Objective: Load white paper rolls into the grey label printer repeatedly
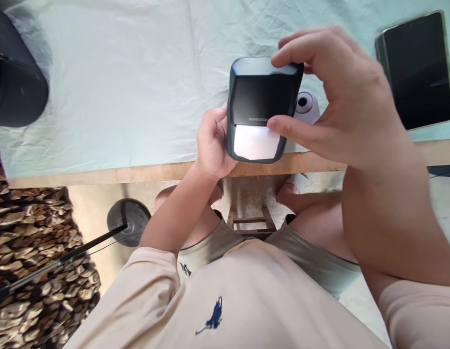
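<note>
A dark handheld label printer [263,97] with NIIMBOT lettering is held up over the front edge of the table. Its lower part shows a bright white area [256,143] below the black cover. My left hand [213,143] supports the printer from its left side and beneath, most of the fingers hidden behind it. My right hand [341,97] grips it from the right, index finger on the top corner and thumb at the lower edge of the black cover. Just behind the printer on the right is a pale rounded object [312,107] with a dark round centre, partly covered.
A tablet-like device [419,70] with a dark screen lies at the right. A black rounded object [19,72] stands at the far left. The table [119,87] has a pale green cloth and a wooden front edge. Below left are a stand base [128,220] and stacked firewood [32,242].
</note>
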{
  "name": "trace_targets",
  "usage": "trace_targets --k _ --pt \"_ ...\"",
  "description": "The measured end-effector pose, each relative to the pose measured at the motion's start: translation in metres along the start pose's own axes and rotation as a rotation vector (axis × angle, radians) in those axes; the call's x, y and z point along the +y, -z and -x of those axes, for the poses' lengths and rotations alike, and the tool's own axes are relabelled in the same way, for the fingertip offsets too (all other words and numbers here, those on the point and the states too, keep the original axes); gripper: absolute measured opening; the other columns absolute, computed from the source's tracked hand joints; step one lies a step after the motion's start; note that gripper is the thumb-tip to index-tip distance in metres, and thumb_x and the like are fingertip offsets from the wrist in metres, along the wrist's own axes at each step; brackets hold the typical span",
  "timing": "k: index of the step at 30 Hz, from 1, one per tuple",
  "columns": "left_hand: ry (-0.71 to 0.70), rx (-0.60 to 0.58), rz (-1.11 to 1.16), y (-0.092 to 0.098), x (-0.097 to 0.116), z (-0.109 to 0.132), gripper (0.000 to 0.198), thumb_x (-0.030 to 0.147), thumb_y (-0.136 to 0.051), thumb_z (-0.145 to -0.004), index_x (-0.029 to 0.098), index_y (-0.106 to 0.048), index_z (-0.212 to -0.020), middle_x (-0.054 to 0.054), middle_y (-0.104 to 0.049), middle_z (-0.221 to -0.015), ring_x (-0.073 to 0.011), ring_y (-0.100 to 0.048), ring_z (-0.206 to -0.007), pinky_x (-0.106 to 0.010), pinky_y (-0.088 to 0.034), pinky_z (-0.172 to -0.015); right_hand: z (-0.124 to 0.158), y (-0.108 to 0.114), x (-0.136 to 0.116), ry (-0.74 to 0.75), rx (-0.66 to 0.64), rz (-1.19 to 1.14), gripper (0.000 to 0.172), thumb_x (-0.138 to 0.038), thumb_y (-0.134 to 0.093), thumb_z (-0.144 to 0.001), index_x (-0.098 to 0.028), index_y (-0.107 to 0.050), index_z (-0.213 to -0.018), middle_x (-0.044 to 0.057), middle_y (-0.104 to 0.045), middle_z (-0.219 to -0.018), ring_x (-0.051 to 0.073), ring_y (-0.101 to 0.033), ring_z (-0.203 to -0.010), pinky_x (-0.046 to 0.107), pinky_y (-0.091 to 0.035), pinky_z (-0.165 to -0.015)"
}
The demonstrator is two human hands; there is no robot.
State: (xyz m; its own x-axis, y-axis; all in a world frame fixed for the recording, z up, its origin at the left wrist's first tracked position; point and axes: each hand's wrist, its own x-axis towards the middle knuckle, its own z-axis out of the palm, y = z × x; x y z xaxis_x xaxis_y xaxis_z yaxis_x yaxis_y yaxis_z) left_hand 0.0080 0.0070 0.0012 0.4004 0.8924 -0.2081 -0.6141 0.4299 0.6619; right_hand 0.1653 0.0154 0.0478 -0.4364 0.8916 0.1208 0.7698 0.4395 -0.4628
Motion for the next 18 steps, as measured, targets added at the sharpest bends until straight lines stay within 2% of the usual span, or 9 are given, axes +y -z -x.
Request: trace_targets --k 4,8,13,16,18 --pt "-0.031 0.052 -0.01 0.013 -0.006 0.0 0.023 0.026 -0.028 -0.071 0.015 -0.047 -0.077 0.002 -0.053 -0.071 -0.007 -0.05 -0.067 -0.019 -0.04 -0.067 0.001 0.001 0.002 -0.026 -0.067 0.019 0.056 -0.043 -0.046 -0.061 -0.033 -0.027 -0.113 -0.007 -0.031 -0.117 -0.002 -0.036 -0.11 0.014 -0.039 -0.099" --pt "-0.044 0.079 0.001 0.016 -0.009 0.0 0.022 0.024 -0.03 -0.071 0.015 -0.046 -0.085 0.001 -0.053 -0.071 -0.0064 -0.05 -0.066 -0.02 -0.04 -0.069 0.001 0.003 0.0 -0.049 -0.095 0.009 0.059 -0.046 -0.046 -0.06 -0.034 -0.025 -0.113 -0.009 -0.031 -0.117 -0.003 -0.036 -0.11 0.013 -0.038 -0.102" --pt "-0.011 0.189 -0.013 0.014 -0.007 0.0 0.022 0.027 -0.038 -0.068 0.015 -0.048 -0.082 0.0 -0.054 -0.066 -0.0122 -0.049 -0.084 -0.019 -0.042 -0.069 0.002 0.007 -0.004 -0.034 -0.098 0.003 0.057 -0.042 -0.044 -0.061 -0.032 -0.025 -0.114 -0.009 -0.03 -0.117 -0.002 -0.035 -0.112 0.014 -0.037 -0.1" --pt "0.041 0.168 -0.051 0.014 -0.005 0.003 0.032 0.039 -0.037 -0.067 0.014 -0.048 -0.084 -0.001 -0.055 -0.075 -0.0155 -0.044 -0.096 -0.021 -0.042 -0.072 0.003 0.008 -0.006 -0.064 -0.029 -0.007 0.06 -0.05 -0.041 -0.059 -0.029 -0.028 -0.114 -0.007 -0.03 -0.117 0.001 -0.034 -0.111 0.013 -0.035 -0.09" --pt "0.061 0.104 -0.067 0.011 -0.003 0.005 0.039 0.043 -0.033 -0.067 0.015 -0.047 -0.089 -0.001 -0.054 -0.082 -0.0165 -0.041 -0.1 -0.023 -0.042 -0.075 0.003 0.007 -0.008 -0.24 0.128 -0.004 0.065 -0.062 -0.025 -0.059 -0.023 -0.036 -0.11 -0.006 -0.038 -0.107 0.002 -0.038 -0.105 0.015 -0.033 -0.083"
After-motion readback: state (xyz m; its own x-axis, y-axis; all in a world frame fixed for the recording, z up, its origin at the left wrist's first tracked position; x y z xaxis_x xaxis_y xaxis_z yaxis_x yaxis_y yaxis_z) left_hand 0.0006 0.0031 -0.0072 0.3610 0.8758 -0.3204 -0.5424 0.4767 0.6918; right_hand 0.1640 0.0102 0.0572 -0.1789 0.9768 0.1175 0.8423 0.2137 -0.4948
